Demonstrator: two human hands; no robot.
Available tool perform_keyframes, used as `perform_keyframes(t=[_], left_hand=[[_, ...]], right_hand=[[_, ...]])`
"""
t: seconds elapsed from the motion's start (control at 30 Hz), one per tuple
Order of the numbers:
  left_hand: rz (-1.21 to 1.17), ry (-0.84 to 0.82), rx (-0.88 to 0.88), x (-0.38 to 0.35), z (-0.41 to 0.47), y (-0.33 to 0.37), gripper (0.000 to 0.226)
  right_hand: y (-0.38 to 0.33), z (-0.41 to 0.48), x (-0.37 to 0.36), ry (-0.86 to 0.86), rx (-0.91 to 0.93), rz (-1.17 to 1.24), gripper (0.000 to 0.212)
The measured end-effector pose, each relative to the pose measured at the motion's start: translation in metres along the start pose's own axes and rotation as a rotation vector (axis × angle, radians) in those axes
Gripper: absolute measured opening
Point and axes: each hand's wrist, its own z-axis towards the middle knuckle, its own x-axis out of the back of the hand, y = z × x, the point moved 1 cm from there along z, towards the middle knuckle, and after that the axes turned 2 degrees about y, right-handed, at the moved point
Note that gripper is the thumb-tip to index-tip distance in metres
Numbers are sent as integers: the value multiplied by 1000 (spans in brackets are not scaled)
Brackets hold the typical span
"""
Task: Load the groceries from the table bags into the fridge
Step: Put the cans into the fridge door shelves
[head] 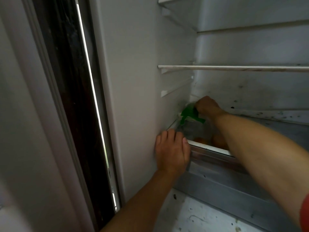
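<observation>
— So, where's the green bag (190,114)?
— At the back left corner of the drawer (210,149), right hand (208,106) fingers gripping its top.
— And the left hand (172,149)?
— Fingers curled over the drawer's front left rim.

The packet (189,113) lies at the shelf's (209,149) back left, behind the left hand (172,151) at its front corner.
</observation>
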Motion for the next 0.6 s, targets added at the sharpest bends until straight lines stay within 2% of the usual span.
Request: perform_keyframes(t=[0.07, 0.13, 0.27, 0.4, 0.5, 0.6], left_hand=[[3, -4, -2, 2, 0, 2, 34], [11, -17, -2, 5, 1, 3, 34], [48, -124, -10, 16, 3, 5, 34], [50, -273, -47, 33, 9, 9, 35], [137, -398, -99, 63, 6, 17, 26], [200, -438, -125, 110, -13, 34, 30]], right_hand=[[2, -5, 12, -41, 38, 41, 19], [6, -18, 25, -5, 57, 17, 21], [14, -60, 50, 143, 120, -146, 26], [13, -121, 68, 178, 187, -335, 30], [18, -173, 74, 223, 339, -443, 34], [26, -231, 78, 233, 405, -500, 37]])
